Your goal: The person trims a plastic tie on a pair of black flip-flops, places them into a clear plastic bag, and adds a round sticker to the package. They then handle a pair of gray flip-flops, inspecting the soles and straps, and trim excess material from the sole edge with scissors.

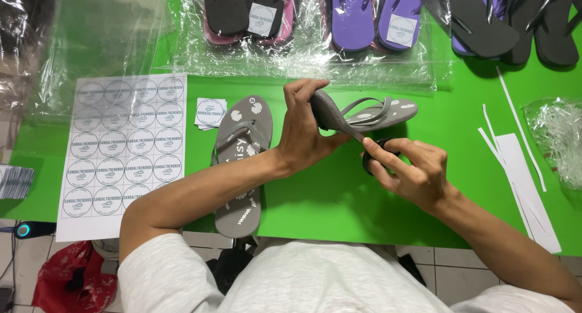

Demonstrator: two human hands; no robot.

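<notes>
**Grey flip-flop held up between both your hands**

Nearest you, your right hand (412, 170) was curled around a small dark object (371, 158), its index fingertip pressed against the underside edge of the raised grey flip-flop (364, 114). Your left hand (306, 128) gripped that flip-flop at its heel end, thumb on one face and fingers wrapped over the top, so the sole stood tilted on edge above the green table (339, 198), toe end pointing away to your right. Neither hand was loose: both were clenched on what they held.

Under your left forearm, the matching grey flip-flop (242, 167) lay flat, strap side up. Just beyond it sat a small stack of round stickers (210, 113), and to its left a sheet of round labels (124, 149). White paper strips (515, 161) lay to your right. Farthest off, bagged pink (248, 13), purple (376, 13) and black flip-flops (515, 22) lined the table's far edge.
</notes>
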